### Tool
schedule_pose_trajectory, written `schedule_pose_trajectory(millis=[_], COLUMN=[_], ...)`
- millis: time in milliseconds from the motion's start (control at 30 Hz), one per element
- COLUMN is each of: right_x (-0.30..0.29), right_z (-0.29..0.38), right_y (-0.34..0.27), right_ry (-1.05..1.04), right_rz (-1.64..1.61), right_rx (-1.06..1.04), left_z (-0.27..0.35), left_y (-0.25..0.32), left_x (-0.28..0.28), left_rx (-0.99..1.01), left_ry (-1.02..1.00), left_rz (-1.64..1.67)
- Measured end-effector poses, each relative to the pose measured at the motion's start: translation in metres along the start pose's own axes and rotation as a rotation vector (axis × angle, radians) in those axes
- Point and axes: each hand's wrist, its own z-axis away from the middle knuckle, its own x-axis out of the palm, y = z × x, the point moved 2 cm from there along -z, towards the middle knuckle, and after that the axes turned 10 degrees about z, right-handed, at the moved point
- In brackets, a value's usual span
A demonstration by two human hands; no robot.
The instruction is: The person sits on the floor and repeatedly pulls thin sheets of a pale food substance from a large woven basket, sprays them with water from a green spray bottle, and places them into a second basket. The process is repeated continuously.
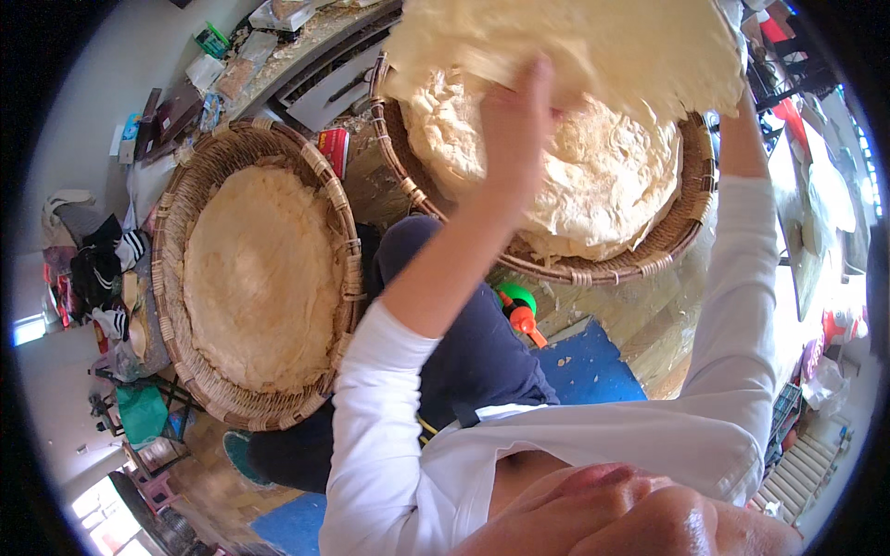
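A large, thin, pale beige sheet with a ragged edge (626,48), like a thin flatbread, is held up at the top. My left hand (518,118), blurred, is against its lower left part; its fingers are partly hidden. My right forearm reaches up to the sheet's right edge, and the sheet hides that hand. Below the sheet, a crumpled pile of similar thin sheets (591,187) fills a round woven basket (580,276). To the left, a second woven basket (163,278) holds a flatter, round layer of the same-looking material (264,278).
A red box (334,151) lies between the baskets. A green and orange plastic object (525,316) is beside my knee, near a blue mat (591,361). A cluttered ledge with flakes (299,52) runs along the upper left. Clothes (104,264) are piled far left.
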Motion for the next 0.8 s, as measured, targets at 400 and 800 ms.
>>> schedule_pose_trajectory(millis=[400,800], right_x=[-0.089,0.022], right_z=[0.086,0.117], right_y=[0.184,0.187], right_ry=[-0.031,0.187], right_rz=[0.417,1.523], right_rx=[0.431,-0.153], left_z=[-0.036,-0.047], left_y=[-0.126,-0.128], left_x=[-0.019,-0.050], left_rx=[0.357,0.044], left_ry=[-0.790,-0.574], left_rz=[-1.621,-1.877])
